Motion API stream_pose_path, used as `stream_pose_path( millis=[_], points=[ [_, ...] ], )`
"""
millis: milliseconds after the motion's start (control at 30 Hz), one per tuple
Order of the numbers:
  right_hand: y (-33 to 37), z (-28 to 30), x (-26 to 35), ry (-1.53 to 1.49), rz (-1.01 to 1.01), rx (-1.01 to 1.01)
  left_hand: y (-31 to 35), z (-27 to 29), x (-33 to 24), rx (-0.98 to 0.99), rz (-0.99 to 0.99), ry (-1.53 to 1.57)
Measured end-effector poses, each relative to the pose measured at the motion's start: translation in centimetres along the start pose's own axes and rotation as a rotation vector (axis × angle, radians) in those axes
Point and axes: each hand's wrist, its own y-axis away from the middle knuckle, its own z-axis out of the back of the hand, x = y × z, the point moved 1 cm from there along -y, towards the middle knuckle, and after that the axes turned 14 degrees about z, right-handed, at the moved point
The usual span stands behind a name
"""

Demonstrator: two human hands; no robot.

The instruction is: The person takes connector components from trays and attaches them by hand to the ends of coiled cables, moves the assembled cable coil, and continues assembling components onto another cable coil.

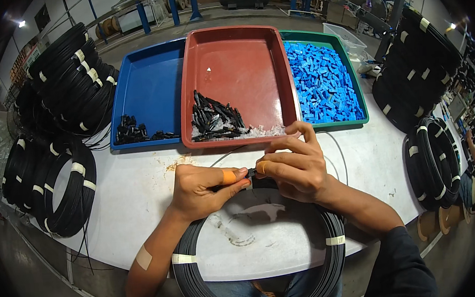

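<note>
Over the far side of a coil of black cable (194, 277), my two hands meet. My left hand (204, 190) pinches a small black connector-like piece (252, 172) between thumb and forefinger; orange tape wraps the thumb. From the other side my right hand (297, 169) grips the same piece, its thumb and forefinger close to it and the other fingers raised and curled. The piece is mostly covered by fingertips, so its exact kind cannot be made out. White tape bands hold the coil, which lies partly on the white table (136, 207) and overhangs its near edge.
Behind my hands stand a blue tray (152, 88) with small black parts, a red tray (236, 59) with black connectors and whitish bits, and a green tray (360, 97) full of blue clips. Stacked cable coils (70, 83) flank the left, with further coils (415, 73) at the right.
</note>
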Motion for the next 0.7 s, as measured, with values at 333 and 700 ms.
stream_pose_path(
  millis=[333, 700],
  points=[
    [0.47, -0.53, -0.29, -0.398, -0.44, 0.268, 0.05, -0.29, 0.46, -0.017, -0.237, -0.17],
    [0.09, -0.49, -0.31, -0.158, -0.12, 0.024, 0.12, 0.3, -0.15, -0.008, 0.208, 0.092]
  ],
)
